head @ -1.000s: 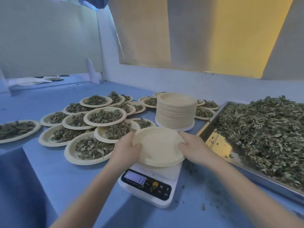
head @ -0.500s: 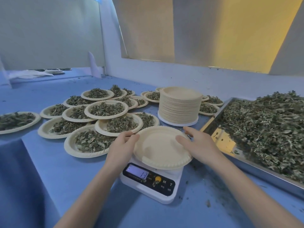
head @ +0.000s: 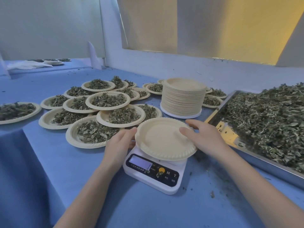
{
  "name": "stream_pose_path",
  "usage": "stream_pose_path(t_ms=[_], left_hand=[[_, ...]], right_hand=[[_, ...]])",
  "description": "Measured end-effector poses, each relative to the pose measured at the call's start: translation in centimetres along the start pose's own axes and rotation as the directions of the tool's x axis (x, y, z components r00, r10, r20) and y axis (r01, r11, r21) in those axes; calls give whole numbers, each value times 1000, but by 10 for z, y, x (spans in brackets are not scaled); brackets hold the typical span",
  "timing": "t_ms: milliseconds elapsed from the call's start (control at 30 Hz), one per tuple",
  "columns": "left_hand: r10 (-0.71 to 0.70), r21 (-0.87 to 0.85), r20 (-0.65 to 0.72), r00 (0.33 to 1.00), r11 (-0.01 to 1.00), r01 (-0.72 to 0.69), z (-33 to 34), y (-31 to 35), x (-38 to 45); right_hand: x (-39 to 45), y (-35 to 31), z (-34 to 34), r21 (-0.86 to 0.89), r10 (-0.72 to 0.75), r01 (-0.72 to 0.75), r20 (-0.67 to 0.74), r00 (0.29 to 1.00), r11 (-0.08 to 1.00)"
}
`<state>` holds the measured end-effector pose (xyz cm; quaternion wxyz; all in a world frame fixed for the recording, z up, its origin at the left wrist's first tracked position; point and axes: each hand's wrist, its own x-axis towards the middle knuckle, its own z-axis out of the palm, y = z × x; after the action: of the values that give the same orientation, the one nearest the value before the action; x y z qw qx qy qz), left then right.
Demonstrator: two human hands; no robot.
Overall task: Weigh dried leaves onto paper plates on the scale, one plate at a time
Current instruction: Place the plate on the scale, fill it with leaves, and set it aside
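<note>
An empty beige paper plate point(head: 162, 139) lies on the white digital scale point(head: 153, 171) in the middle of the blue table. My left hand point(head: 119, 143) holds the plate's left rim, with fingers tucked under the edge. At the right rim is my right hand point(head: 205, 139), its thumb on the plate's upper face and its fingers round the far edge. Loose dried leaves point(head: 266, 122) are heaped in a metal tray point(head: 266, 163) to the right.
A tall stack of empty paper plates point(head: 182, 99) stands just behind the scale. Several leaf-filled plates point(head: 107, 101) overlap at the left and behind the stack. Leaf crumbs litter the blue cloth point(head: 65, 162) near the tray. A white wall closes the back.
Both hands have lowered the plate from above the scale onto its platform. They stay at its rim, and the scale's display has lit.
</note>
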<state>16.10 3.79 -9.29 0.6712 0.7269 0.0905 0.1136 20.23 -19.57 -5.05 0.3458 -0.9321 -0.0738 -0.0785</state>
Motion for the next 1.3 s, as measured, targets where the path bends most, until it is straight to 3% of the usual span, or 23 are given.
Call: stream_pose_path(t_ms=[333,500,633,700,800,900,1167,1300], left_hand=[[35,16,-8,999,999,-35,0,0,-3],[102,33,-103,989,995,-99,2,4,-9],[292,173,-239,926,951,-255,4,10,-12],[346,194,-227,910,932,-306,8,11,-14],[303,216,-151,941,939,-267,13,7,-16],[257,229,-112,960,947,-227,12,3,-15],[223,229,-110,968,954,-194,8,-1,-15],[209,234,-91,974,955,-183,10,-1,-14]], right_hand=[[0,0,-1,-1,-5,5,19,1000,1000],[0,1,-1,27,-1,0,32,1000,1000],[-1,1,-5,41,-13,11,54,998,999],[-5,-3,-10,47,-27,18,194,981,999],[-13,-9,-17,-123,-91,150,388,917,981],[-20,-13,-18,-269,-111,260,465,878,927],[-23,-14,-8,-426,-92,301,445,891,853],[-21,-23,-7,-480,20,233,464,885,846]])
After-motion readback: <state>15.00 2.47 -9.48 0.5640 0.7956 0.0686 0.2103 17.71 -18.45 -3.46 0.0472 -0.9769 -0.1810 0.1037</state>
